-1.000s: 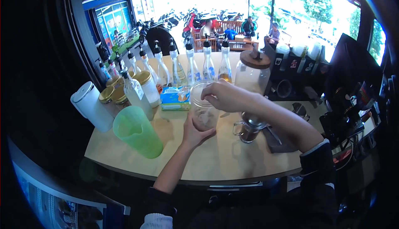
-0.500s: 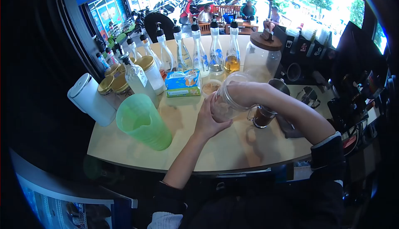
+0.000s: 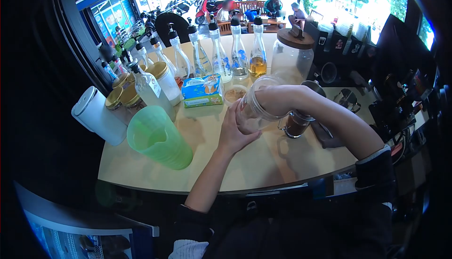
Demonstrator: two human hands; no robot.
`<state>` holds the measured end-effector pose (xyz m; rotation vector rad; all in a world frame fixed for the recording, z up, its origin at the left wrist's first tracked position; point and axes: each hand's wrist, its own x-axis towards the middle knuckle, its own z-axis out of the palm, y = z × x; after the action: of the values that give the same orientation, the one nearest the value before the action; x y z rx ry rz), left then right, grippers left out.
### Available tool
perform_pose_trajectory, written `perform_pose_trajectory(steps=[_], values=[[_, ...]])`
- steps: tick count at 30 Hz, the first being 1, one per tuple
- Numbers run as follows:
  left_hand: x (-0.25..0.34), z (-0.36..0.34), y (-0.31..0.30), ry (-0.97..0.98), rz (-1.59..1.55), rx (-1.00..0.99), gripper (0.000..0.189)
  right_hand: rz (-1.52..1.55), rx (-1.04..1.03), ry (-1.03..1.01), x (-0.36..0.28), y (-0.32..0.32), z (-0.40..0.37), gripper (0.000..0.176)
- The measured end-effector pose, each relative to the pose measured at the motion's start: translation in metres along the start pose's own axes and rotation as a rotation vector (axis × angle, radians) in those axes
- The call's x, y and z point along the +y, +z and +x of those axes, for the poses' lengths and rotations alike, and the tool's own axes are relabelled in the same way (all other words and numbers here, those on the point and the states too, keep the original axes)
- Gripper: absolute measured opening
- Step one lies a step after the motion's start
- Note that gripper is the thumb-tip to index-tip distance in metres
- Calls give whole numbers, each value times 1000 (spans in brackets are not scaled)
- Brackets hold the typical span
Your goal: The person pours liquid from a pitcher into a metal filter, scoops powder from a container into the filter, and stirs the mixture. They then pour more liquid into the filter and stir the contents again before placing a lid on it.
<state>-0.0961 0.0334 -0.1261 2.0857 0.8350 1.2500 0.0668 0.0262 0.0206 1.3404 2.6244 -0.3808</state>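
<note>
My left hand point(image 3: 232, 136) is wrapped round the lower side of a clear jar point(image 3: 248, 120), which it holds tilted above the counter with the mouth toward the right. My right hand point(image 3: 272, 100) reaches through the mouth into the jar; its fingers are blurred behind the clear wall, so what they hold, if anything, does not show. Just behind the jar sits a small round tub point(image 3: 235, 93) with light brown contents. A glass mug point(image 3: 296, 126) of brown drink stands to the right, partly under my right forearm.
On the left of the counter point(image 3: 226, 176) stand a green pitcher point(image 3: 162, 139) and a white jug point(image 3: 99, 118). A wipes pack point(image 3: 202, 91) lies before several pump bottles point(image 3: 239, 61). A wooden-lidded jar point(image 3: 292, 59) is at the back; a metal pitcher point(image 3: 347, 100) is right.
The whole view has shifted slightly, with the counter things a little further left. My left hand still holds the jar, and my right hand is still inside it.
</note>
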Motion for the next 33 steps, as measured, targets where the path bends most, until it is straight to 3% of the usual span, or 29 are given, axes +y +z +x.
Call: perform_pose_trajectory(steps=[16, 19, 33], values=[[0, -1, 0, 5, 15, 2, 103, 114, 55, 53, -16, -13, -8, 23], [-1, -1, 1, -11, 9, 5, 102, 32, -67, 203, -27, -26, -17, 23], [6, -2, 0, -11, 10, 32, 100, 121, 149, 59, -20, -34, -41, 22]])
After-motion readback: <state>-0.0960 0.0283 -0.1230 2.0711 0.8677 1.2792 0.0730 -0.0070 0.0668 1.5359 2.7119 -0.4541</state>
